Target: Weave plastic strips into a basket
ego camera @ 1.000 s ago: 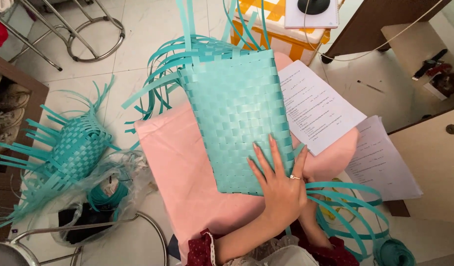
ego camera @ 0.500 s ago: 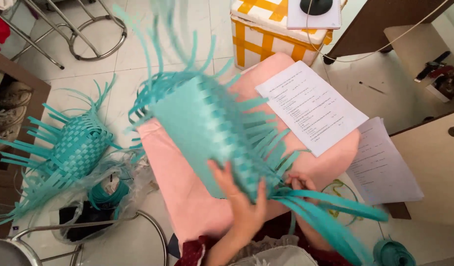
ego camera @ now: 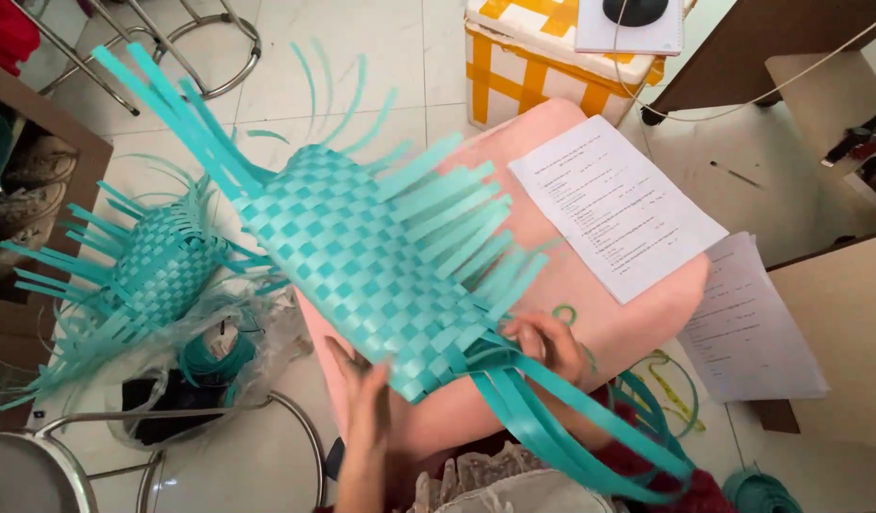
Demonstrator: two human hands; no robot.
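**Two hands on a half-woven teal basket**

Two of our hands gripped the teal woven basket, which lay tilted across the middle of the frame above the pink cushioned stool. Our left hand, at lower centre, pressed its fingers against the basket's lower woven edge; it was blurred, but the fingers looked curled onto the weave. Our right hand, lower centre-right, was closed around the bundle of long loose strips where they left the weave and trailed to the lower right.

We judged the loose ends the main risk. Unwoven strips fanned out to the upper left and right of the basket, and a quick turn could have snagged them on the metal stool frame at upper left or swept the printed sheet off the pink top. The trailing bundle hung near more coiled strip at the lower right corner, where it could have tangled.

Room was tight on the left: a second woven piece with its own splayed ends sat at left centre, just above a plastic bag of material. More papers lay at right, near a wooden edge. Open tiled floor showed at upper centre, before the yellow-striped box.
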